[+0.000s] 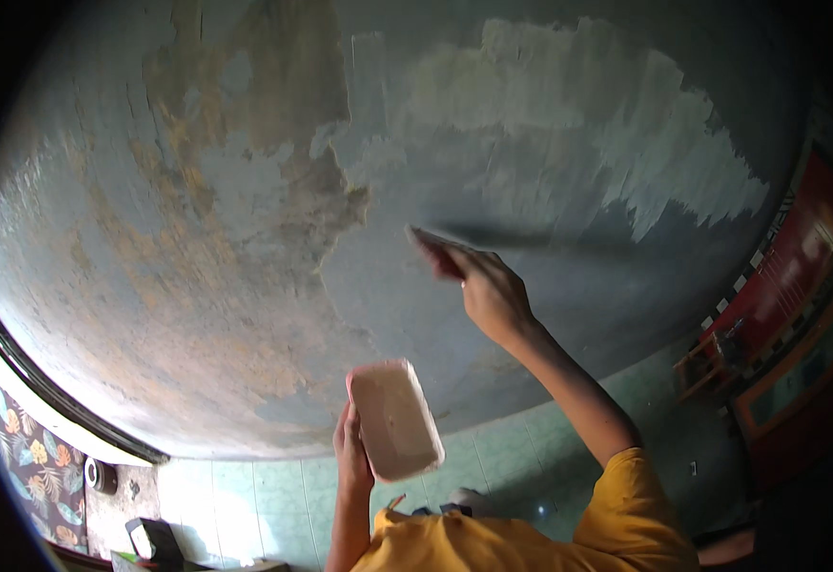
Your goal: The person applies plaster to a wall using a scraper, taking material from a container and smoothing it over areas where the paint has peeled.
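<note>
My left hand [350, 441] grips the edge of a shallow rectangular tub [396, 419], pinkish at the rim and coated pale inside. The tub is tilted so its inside faces me, at the lower middle. My right hand [495, 294] is raised to the grey wall [550, 315], closed around a thin flat tool [428, 239]. Motion and the fingers hide the tool's exact kind. Its tip is at or very near the wall, just right of a ragged edge where brown and grey meet. Above and to the right spreads a lighter, brushed-looking patch [664, 133].
Peeling brown and ochre areas [197, 200] cover the wall's left part. Pale green floor tiles [283, 496] run along its foot. A leaf-patterned cloth or mat [35, 458] lies at lower left, near a dark box [154, 541]. Wooden furniture [798, 381] stands at right.
</note>
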`<action>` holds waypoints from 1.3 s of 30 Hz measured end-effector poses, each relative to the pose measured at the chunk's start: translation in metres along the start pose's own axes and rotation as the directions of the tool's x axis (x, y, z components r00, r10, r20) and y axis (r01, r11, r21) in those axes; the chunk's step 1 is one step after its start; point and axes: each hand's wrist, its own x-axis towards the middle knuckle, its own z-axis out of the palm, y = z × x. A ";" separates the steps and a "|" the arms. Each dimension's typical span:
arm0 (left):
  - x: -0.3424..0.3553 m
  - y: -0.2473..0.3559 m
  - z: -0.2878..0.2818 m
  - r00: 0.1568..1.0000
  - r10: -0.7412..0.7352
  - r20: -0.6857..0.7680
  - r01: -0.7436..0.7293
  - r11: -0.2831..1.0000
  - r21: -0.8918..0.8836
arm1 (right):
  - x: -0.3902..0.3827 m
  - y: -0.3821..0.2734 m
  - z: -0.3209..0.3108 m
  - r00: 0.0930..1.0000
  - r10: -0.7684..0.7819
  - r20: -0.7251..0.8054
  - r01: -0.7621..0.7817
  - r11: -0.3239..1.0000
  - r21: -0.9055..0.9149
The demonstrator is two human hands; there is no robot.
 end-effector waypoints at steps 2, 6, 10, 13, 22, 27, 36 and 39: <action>0.003 0.000 -0.003 0.994 0.111 0.002 -0.111 0.994 0.009 | -0.016 -0.012 0.001 0.873 0.436 0.218 -0.487 0.789 0.375; 0.007 0.026 0.009 0.989 0.145 0.042 -0.148 0.986 0.073 | -0.061 -0.050 -0.018 0.603 0.539 0.587 -0.674 -0.048 0.737; 0.001 0.049 0.029 0.985 0.158 0.062 -0.163 0.982 0.091 | -0.107 -0.075 -0.015 0.391 0.527 0.755 -0.705 -0.356 0.614; -0.001 0.047 0.028 0.979 0.188 0.083 -0.197 0.973 0.117 | -0.137 -0.063 -0.006 0.361 0.619 0.698 -0.701 -0.314 0.640; -0.009 0.039 0.011 0.991 0.091 0.099 -0.105 0.985 0.136 | -0.146 -0.071 -0.027 0.995 0.048 0.089 -0.089 0.831 0.549; -0.013 0.052 0.011 0.991 0.064 0.115 -0.082 0.984 0.157 | -0.187 -0.061 -0.020 0.963 -0.177 0.204 0.111 0.948 0.298; -0.007 0.048 -0.001 0.979 0.139 0.148 -0.194 0.862 0.468 | -0.158 -0.047 -0.045 0.862 0.321 0.393 -0.477 0.774 0.415; -0.003 0.050 -0.002 0.968 0.185 0.170 -0.251 0.774 0.582 | -0.126 -0.043 -0.043 0.843 0.276 0.461 -0.449 0.834 0.322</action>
